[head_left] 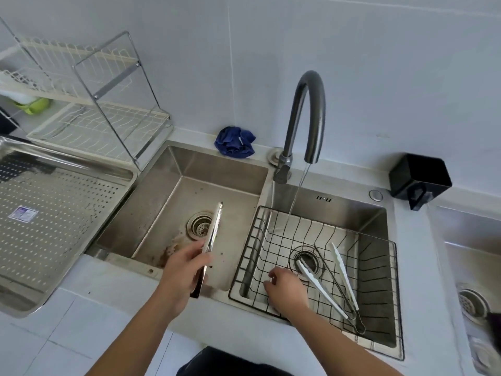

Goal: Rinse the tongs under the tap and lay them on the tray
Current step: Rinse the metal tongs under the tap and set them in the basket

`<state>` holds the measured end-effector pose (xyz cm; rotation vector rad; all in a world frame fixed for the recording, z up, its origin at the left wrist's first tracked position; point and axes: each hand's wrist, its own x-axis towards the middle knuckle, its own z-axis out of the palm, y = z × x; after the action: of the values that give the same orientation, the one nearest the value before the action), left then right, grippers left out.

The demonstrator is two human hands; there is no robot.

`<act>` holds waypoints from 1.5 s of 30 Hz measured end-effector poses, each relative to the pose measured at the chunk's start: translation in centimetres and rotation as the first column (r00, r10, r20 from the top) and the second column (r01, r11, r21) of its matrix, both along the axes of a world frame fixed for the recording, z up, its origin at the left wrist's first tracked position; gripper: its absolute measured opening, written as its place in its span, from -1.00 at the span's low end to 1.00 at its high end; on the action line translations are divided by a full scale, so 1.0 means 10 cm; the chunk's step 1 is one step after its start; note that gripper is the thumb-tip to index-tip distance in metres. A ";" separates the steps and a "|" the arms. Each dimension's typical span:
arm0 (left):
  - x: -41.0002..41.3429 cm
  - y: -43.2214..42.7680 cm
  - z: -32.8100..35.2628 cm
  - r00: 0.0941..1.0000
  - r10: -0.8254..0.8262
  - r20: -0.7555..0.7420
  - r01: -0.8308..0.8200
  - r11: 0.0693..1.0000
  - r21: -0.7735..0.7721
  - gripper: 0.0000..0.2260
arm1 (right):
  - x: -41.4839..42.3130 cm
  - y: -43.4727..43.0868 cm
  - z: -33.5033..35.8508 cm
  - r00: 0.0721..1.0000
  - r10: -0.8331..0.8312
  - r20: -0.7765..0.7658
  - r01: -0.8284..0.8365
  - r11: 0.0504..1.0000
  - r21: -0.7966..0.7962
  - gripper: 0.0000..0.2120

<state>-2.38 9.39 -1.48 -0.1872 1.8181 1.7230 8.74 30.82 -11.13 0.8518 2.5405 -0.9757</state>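
My left hand grips metal tongs near their middle, closed and pointing away over the left sink basin. My right hand hovers inside the black wire basket in the right basin, fingers loosely curled, holding nothing. White-tipped tongs lie in the basket just right of that hand, with thin dark wire tongs between their arms. The tap runs a thin stream into the basket's far side. The perforated steel tray sits on the counter at the left.
A white dish rack stands behind the tray. A blue cloth lies behind the sink. A black box sits at the right by another sink. Brown residue stains the left basin floor.
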 end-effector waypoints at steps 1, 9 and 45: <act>0.07 0.09 0.00 0.998 -0.059 0.019 0.059 0.998 0.010 -0.87 | 0.00 0.01 0.01 1.000 -0.014 -0.003 0.014 1.000 -0.019 -0.69; 0.25 0.75 0.04 0.967 -0.196 0.162 0.196 0.980 0.015 -0.84 | -0.18 0.24 0.50 0.833 -0.547 -0.079 0.341 0.622 -0.705 -0.74; 0.07 1.31 -0.03 0.928 -0.326 -0.179 0.291 0.937 -0.193 -0.89 | -0.86 0.75 0.99 0.722 -0.638 -0.268 0.306 0.642 -0.703 -0.76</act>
<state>-1.69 22.49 -1.79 0.2150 2.0171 1.4149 0.14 38.33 -1.25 1.2141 2.0525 -2.3285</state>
